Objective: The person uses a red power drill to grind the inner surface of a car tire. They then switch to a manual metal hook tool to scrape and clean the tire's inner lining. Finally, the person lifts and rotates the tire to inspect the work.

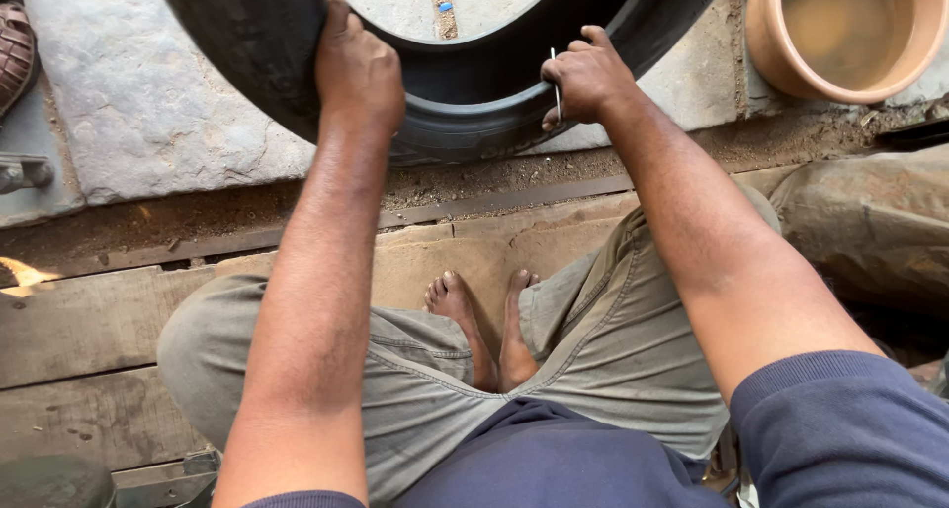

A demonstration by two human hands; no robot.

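Two bare hands are working on one black tyre (455,113), which is standing at the top of the view on grey stone paving (148,103), its lower curve facing the seated person. Both arms are stretching forward, nearly straight, from dark blue sleeves (840,429).

The left hand (358,68) is lying palm-down over the tyre's inner edge, fingers curling over the rubber and gripping it, wrist held straight in line with the forearm. The right hand (585,78) is closing into a loose fist against the tyre's inner rim, and it is pinching one thin metal tool (557,88), which is sticking up and down out of the fist beside the knuckles. What kind of tool it is cannot be told. The hands are set apart, one at each side of the tyre's lowest arc.

Below them, two bare feet (479,320) are resting together on a wooden board (89,320), between knees in grey-green trousers (603,350). One terracotta-coloured tub (840,34) is sitting at the upper right, well apart from the right hand. One brown woven sandal (14,43) is showing at the upper left edge.
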